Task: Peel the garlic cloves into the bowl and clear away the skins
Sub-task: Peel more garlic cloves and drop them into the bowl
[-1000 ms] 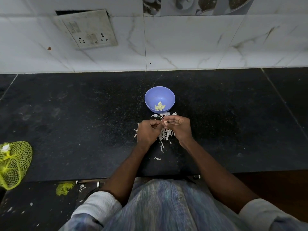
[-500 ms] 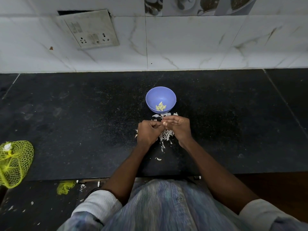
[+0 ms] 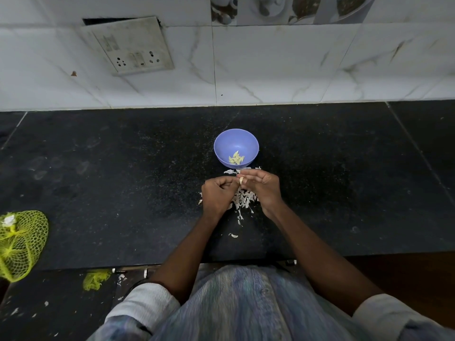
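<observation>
Nearest the viewer, a lone skin [image 3: 233, 235] lies on the black bench [image 3: 123, 193], well short of the bowl [image 3: 236, 148]. Further in, a heap of white skins [image 3: 242, 199] is spread on the bench just short of the bowl, partly under the hands. Above the heap, the left hand [image 3: 216, 194] is curled, its fingertips pinched at a clove [image 3: 241, 180], probably on a flap of skin, though that is too small to tell. The clove is grasped in the right hand [image 3: 264, 185] between thumb and fingers, just short of the bowl's near rim. A few peeled cloves [image 3: 236, 159] lie in the bowl. The step is best done by stripping the skin over the heap, so that scraps are kept out of the bowl.
</observation>
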